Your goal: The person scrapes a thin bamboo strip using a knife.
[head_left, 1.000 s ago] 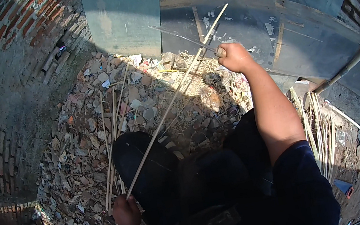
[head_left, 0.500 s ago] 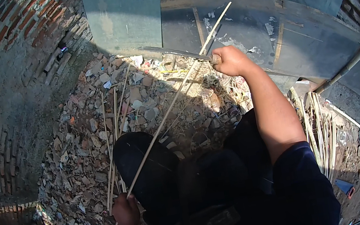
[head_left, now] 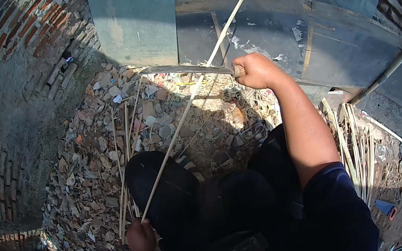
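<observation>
My left hand (head_left: 140, 237) is closed round the lower end of a long, pale bamboo strip (head_left: 176, 135). The strip slants up and to the right, across my left knee, toward the dark panel. With my right hand (head_left: 255, 70) I grip the handle of a machete (head_left: 186, 69), its long dark blade pointing left. Blade and strip cross a little left of my right fist; the blade seems to touch the strip there. Wood shavings (head_left: 239, 98) lie in the sunlit patch below the right hand.
Rubble (head_left: 90, 165) covers the ground. Several bamboo strips (head_left: 126, 138) lie left of my knee, and a bundle of strips (head_left: 357, 152) lies at the right. A blue-bladed handsaw (head_left: 386, 208) rests beyond it. Brick wall (head_left: 14, 119) stands left, panels (head_left: 136, 24) ahead, and a pole (head_left: 388, 67) leans right.
The strip's upper end has shifted slightly left and up. My right hand has moved a little left, and more of the machete's blade shows, lying flatter across the strip.
</observation>
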Motion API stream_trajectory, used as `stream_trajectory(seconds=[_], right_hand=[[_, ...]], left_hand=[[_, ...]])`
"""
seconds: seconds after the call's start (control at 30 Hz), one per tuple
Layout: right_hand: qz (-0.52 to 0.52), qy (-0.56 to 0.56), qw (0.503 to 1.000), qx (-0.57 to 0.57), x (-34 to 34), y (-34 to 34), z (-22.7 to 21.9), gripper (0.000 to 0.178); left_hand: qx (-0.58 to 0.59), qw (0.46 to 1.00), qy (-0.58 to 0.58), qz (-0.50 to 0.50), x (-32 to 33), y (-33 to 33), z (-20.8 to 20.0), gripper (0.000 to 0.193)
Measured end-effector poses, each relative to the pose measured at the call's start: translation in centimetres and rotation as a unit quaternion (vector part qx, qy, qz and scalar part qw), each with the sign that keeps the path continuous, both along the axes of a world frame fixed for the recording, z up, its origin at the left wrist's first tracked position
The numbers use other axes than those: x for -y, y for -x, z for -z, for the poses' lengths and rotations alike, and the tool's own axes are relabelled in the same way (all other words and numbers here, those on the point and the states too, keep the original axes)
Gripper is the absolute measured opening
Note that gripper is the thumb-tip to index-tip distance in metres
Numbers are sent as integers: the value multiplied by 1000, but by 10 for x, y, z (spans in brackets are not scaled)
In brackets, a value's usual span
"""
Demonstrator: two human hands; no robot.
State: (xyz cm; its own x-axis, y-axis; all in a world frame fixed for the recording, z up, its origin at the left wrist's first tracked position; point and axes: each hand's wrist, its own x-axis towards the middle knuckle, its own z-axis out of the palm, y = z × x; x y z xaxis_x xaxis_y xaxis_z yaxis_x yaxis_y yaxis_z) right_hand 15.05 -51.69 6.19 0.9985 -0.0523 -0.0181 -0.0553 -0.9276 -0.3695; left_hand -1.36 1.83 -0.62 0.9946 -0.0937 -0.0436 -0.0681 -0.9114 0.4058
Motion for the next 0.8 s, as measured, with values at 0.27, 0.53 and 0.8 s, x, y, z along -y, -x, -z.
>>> stream_trajectory(seconds=[0.27, 0.53, 0.8], right_hand=[[49, -20, 999, 5, -6, 2, 7, 46], [-71, -35, 997, -15, -19, -4, 10, 41], [-15, -30, 999, 38, -15, -2, 23, 48]], left_hand=[[-23, 999, -25, 13, 3, -6, -8, 31], [-4, 1000, -21, 1, 3, -7, -3, 28], [-37, 998, 44, -8, 10, -4, -19, 34]])
